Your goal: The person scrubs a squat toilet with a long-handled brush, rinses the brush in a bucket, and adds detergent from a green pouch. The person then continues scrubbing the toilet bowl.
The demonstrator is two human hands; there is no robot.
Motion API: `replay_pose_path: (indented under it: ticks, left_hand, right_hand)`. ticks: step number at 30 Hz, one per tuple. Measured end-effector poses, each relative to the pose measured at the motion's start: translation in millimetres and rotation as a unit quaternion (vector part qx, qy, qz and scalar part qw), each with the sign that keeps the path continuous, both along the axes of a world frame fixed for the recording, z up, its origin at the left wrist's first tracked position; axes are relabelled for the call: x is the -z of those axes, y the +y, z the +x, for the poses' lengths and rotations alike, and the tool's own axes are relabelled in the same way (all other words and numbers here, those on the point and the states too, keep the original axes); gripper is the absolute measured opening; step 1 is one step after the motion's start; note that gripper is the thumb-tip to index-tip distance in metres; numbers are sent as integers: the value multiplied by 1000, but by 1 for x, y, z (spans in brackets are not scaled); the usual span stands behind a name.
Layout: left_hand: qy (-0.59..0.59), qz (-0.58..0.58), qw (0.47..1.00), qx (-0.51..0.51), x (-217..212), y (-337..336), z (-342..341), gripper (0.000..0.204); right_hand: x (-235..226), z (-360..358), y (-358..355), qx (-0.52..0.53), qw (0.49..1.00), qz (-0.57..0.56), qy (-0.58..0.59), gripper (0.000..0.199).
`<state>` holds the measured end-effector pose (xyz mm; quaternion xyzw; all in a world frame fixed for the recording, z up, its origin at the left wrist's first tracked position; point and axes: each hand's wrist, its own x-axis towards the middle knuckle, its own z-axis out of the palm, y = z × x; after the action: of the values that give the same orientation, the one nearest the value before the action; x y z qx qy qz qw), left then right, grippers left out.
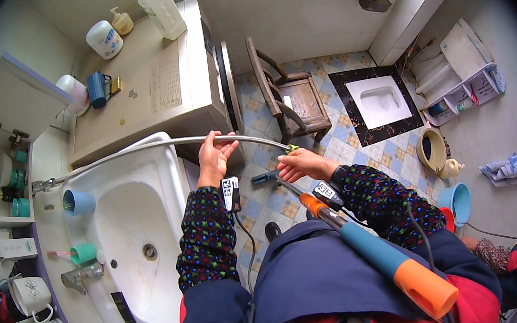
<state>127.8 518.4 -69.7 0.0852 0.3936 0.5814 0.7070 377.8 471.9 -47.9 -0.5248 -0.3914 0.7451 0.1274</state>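
A flexible grey hose runs from a metal fitting on the left wall, over the white sink, to my hands. Midway along it my left hand is closed, thumb and fingers around the hose. At the hose's right end, my right hand pinches near a small yellow-green piece; its exact kind is unclear. Beneath my right forearm a long pole with a teal and orange handle leans against my body. The pole's blue head rests on the tiled floor.
A washing machine bearing bottles and jars stands behind the sink. Further right are a wooden chair, a squat toilet and a blue basin. Blue and green cups stand on the sink's left ledge. A cabinet door hangs open.
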Motion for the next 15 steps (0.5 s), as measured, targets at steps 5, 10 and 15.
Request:
replay_pose_path:
  ticks: [5, 10, 15]
  left_hand:
    - [11, 37, 999, 5, 8, -2, 3, 23]
    - [118, -56, 990, -45, 53, 4, 2, 26]
    - [284, -79, 952, -83, 89, 13, -4, 25]
  right_hand:
    - [1, 18, 3, -98, 988, 112, 33, 23]
    - [-17, 62, -45, -307, 824, 462, -114, 42]
    - [-29, 77, -81, -248, 790, 558, -53, 28]
